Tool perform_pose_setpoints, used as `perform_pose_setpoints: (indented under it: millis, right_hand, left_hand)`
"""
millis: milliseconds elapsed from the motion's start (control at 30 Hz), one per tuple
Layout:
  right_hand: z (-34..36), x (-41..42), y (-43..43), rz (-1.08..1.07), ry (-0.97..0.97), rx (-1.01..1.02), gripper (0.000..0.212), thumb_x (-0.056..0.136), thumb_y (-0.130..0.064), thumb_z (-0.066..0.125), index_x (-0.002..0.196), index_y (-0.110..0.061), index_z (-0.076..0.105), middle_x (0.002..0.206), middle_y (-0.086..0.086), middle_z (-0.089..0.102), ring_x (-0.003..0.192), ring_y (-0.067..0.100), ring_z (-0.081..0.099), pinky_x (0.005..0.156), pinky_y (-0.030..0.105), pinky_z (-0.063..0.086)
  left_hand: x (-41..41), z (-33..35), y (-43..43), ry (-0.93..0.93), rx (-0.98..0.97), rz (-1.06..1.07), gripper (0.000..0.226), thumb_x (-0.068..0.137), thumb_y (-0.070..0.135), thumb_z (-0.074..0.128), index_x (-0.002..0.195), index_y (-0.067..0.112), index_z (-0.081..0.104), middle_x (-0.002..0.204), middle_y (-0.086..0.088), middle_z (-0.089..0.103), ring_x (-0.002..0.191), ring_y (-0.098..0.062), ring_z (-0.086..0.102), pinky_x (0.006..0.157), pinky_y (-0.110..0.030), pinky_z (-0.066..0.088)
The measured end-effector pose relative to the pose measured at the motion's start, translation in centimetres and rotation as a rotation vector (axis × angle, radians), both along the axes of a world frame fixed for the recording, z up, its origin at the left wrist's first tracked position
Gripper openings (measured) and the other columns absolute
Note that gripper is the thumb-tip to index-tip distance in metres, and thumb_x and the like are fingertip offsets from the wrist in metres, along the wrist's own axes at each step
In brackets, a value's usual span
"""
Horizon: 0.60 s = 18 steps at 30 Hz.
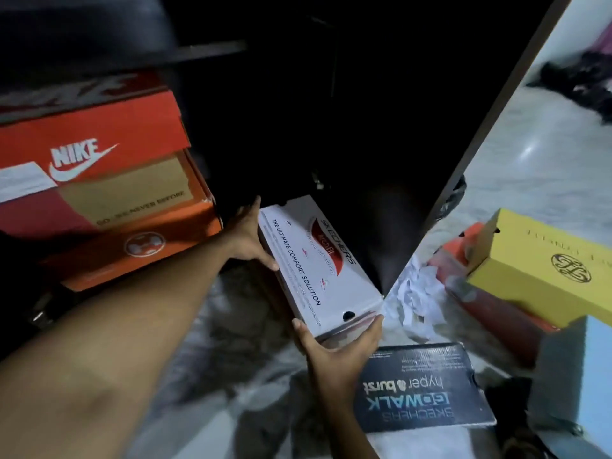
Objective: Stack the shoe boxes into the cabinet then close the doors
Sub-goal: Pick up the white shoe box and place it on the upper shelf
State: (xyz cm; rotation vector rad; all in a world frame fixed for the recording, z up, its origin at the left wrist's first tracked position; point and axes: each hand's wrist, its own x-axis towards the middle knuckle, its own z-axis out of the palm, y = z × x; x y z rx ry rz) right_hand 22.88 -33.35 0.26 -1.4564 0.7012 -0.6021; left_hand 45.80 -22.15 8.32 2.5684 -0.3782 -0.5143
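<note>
A white Skechers shoe box (314,263) is held at the mouth of the dark cabinet (331,111), its far end inside the opening. My left hand (250,236) grips its left long side. My right hand (341,346) cups its near end from below, thumb and fingers curled round the corners. To the left, an orange Nike box (96,157) sits on another orange box (142,246) in the cabinet. On the floor lie a dark Skechers GoWalk box (420,389), a yellow box (543,263) and a red-orange box (490,303) under it.
The open cabinet door (496,111) slants up on the right. Crumpled white paper (417,293) lies on the pale floor by the door's foot. A light blue box (576,376) stands at the right edge. Dark clothing (579,81) lies far right.
</note>
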Motion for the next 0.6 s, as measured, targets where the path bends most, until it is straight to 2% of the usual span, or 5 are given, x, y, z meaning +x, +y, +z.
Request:
perform_pose_setpoints:
  millis: [100, 200, 300, 467, 600]
  right_hand:
    - [-1.0, 0.5, -0.2, 0.001, 0.042, -0.036, 0.136, 0.049, -0.007, 0.098, 0.155, -0.003, 0.012, 0.155, 0.001, 0.015, 0.122, -0.037, 0.017, 0.101, -0.007, 0.020]
    - [-1.0, 0.6, -0.4, -0.021, 0.087, -0.065, 0.144, 0.046, -0.037, 0.100, 0.158, -0.014, 0.012, 0.160, 0.000, 0.017, 0.145, -0.006, 0.018, 0.122, 0.025, 0.020]
    - [-1.0, 0.9, -0.5, -0.016, 0.090, -0.078, 0.148, 0.043, -0.056, 0.094, 0.158, -0.019, 0.010, 0.160, 0.000, 0.020, 0.150, 0.013, 0.020, 0.123, 0.044, 0.023]
    - [-0.4, 0.6, -0.6, 0.053, 0.026, -0.043, 0.149, 0.042, -0.046, 0.098, 0.158, -0.028, 0.006, 0.161, -0.005, 0.020, 0.148, 0.009, 0.026, 0.121, 0.042, 0.029]
    - [1.2, -0.1, -0.5, 0.112, -0.063, 0.081, 0.137, 0.051, -0.024, 0.100, 0.154, -0.041, 0.011, 0.150, 0.003, 0.045, 0.132, 0.017, 0.053, 0.106, 0.041, 0.049]
  left_hand:
    - [1.8, -0.3, -0.2, 0.107, -0.002, -0.013, 0.171, 0.033, 0.031, 0.101, 0.153, 0.024, -0.020, 0.166, -0.001, 0.008, 0.152, -0.018, 0.008, 0.122, -0.034, 0.019]
    - [2.3, -0.7, -0.1, 0.150, -0.029, 0.009, 0.171, 0.033, 0.028, 0.102, 0.154, 0.021, -0.020, 0.162, -0.001, 0.023, 0.149, -0.018, 0.022, 0.117, -0.026, 0.025]
    - [2.3, -1.1, 0.4, 0.114, -0.068, 0.039, 0.163, 0.039, 0.022, 0.101, 0.156, 0.017, -0.012, 0.162, -0.004, 0.023, 0.149, -0.020, 0.022, 0.114, -0.025, 0.025]
    - [0.9, -0.5, 2.7, 0.046, -0.188, 0.111, 0.160, 0.040, 0.015, 0.101, 0.157, 0.017, -0.008, 0.158, -0.004, 0.033, 0.145, -0.018, 0.031, 0.104, -0.018, 0.028]
    - [-1.4, 1.6, 4.7, -0.005, -0.310, 0.126, 0.152, 0.043, 0.007, 0.099, 0.158, 0.020, 0.001, 0.143, 0.013, 0.040, 0.127, -0.005, 0.040, 0.096, -0.017, 0.035]
